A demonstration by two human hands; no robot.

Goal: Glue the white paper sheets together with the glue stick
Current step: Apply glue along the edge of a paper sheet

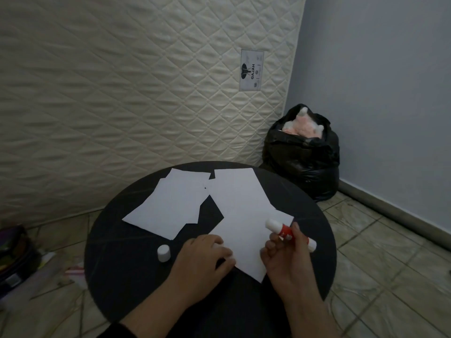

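1. Two hands work over a round black table (117,240): the right hand (285,262) grips the red-and-white glue stick (288,233) with fingers curled round its barrel, held above the near-right corner of the nearest white sheet (244,225), its white tip pointing up and away to the left.
2. Left hand (207,254) rests on the near-left edge of that same sheet, fingers bent and pressing down on the paper, apparently steadying it; it holds nothing.
3. Uncapped is my reading of the stick, since its white cap (163,252) stands apart on the table, left of the left hand. The step in hand looks like readying the stick just before glue goes on.
4. Next, I judge, the tip must be turned down onto the pinned sheet and drawn along it while the left hand keeps the paper from sliding, then another sheet laid over it.
5. Other white sheets (170,206) lie overlapping at the far left of the table, and one more (234,184) at the far middle, partly under the near sheet.
6. Hard to tell: how many sheets are in each overlap, whether any glue is already on the paper, and how far the glue is wound out. White on white in dim light hides it. The right hand covers the middle of the stick.
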